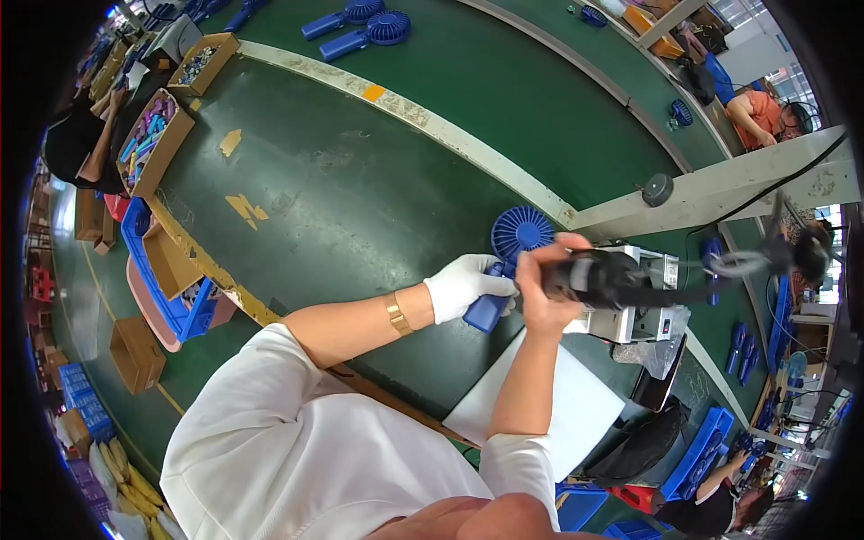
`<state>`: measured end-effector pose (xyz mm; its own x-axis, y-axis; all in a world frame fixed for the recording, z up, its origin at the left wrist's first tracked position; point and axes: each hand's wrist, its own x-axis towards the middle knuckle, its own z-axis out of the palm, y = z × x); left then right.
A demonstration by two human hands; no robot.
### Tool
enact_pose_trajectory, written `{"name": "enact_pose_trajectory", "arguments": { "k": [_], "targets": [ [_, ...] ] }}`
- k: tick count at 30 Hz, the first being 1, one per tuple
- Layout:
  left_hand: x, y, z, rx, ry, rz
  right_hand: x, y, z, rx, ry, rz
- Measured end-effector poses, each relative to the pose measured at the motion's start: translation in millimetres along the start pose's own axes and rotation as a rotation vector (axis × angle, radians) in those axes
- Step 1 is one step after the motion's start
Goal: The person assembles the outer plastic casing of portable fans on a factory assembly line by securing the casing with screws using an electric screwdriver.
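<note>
My left hand [461,286], in a white glove, grips a small blue handheld fan [524,230] by its handle. The round grille of the fan points away from me, and the handle's lower end sticks out under the glove. My bare right hand [545,295] is closed around a black electric screwdriver [596,275], which has a cable running off to the right. This tool is held right beside the fan's neck; its tip is hidden behind my fingers. Both hands are above the dark green worktable [360,193].
A white boxy machine [630,326] stands right of my hands, by a white sheet [562,405]. Beyond a pale rail, blue fans [388,28] lie on a green conveyor [540,99]. Cardboard boxes of parts [155,144] and a blue crate [171,270] are left. Other people work nearby.
</note>
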<state>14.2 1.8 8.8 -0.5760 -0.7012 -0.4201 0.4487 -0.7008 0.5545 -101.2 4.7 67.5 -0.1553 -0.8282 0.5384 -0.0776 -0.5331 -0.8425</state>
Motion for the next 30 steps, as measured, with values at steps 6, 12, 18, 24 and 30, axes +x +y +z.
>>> {"name": "enact_pose_trajectory", "arguments": {
  "k": [6, 12, 18, 24, 30],
  "targets": [
    [-10, 5, 11, 0.075, -0.002, -0.047, 23, -39, -27, -0.187, 0.408, -0.078],
    [-7, 1, 17, 0.23, -0.037, -0.026, 26, -31, -26, -0.127, 0.413, 0.005],
    [-6, -3, 17, 0.405, 0.023, 0.022, 25, -27, -28, -0.107, 0.361, 0.004],
    [-7, -6, 17, 0.434, 0.043, 0.02, 24, -30, -24, -0.005, 0.415, 0.049],
    [-5, -8, 20, 0.462, 0.053, 0.032, 19, -20, -1, 0.339, 0.369, 0.142]
  ]
}}
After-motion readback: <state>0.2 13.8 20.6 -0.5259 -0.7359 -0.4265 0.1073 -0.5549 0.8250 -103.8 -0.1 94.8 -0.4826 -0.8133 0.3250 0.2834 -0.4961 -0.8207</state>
